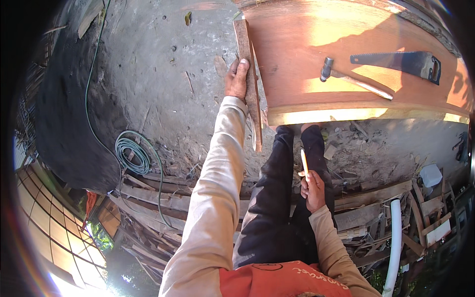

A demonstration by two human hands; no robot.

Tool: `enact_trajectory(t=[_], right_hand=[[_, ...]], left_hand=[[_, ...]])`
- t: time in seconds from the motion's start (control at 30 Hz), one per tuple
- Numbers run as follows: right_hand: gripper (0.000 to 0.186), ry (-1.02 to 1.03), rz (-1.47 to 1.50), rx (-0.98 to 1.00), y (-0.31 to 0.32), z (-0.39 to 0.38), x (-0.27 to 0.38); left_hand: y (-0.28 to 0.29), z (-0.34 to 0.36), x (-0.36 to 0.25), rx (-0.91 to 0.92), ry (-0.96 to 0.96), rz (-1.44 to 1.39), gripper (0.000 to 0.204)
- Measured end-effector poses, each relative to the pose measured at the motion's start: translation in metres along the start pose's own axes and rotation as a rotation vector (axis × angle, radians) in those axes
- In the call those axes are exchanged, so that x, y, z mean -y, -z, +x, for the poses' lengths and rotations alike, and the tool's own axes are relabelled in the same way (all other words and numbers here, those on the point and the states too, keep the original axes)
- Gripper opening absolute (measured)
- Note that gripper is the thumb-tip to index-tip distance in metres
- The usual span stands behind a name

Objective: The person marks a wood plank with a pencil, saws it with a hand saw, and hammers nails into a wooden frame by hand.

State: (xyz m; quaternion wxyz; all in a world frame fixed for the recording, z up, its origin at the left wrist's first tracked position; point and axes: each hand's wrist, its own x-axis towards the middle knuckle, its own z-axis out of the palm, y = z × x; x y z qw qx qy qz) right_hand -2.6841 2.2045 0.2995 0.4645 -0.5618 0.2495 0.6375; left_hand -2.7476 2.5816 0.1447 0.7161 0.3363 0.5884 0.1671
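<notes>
My left hand (237,79) is closed round a narrow wooden batten (256,116), which lies along the left end of a wide reddish-brown wooden panel (292,64). The thumb presses on the batten's top face. Lower down, in front of my dark trousers, my right hand (314,192) grips a slim pale-yellow pencil (304,163) with its far end pointing up and away from me. On the panel rest a hammer (356,83) with a wooden handle and, farther right, a handsaw (393,60) with a dark blade and handle.
A coiled green hose (132,156) lies on the grey dirt ground (153,74) to the left, its line running away upward. Behind my legs are piled scrap boards (366,198). A white pipe (394,242) and a white plastic container (430,175) stand at the right.
</notes>
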Motion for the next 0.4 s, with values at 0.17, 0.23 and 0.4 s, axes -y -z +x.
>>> enact_trajectory(t=[0.17, 0.23, 0.4], right_hand=[[0.030, -0.110, 0.026, -0.058, 0.019, 0.043, -0.010], [0.031, -0.110, 0.007, -0.038, 0.019, 0.044, -0.008], [0.033, -0.178, 0.008, -0.030, 0.020, 0.041, -0.003]], left_hand=[[-0.038, 0.039, 0.002, -0.077, -0.153, 0.061, 0.081], [-0.031, 0.047, 0.003, -0.090, -0.174, 0.042, 0.081], [-0.030, 0.044, -0.007, -0.050, -0.190, -0.073, 0.084]])
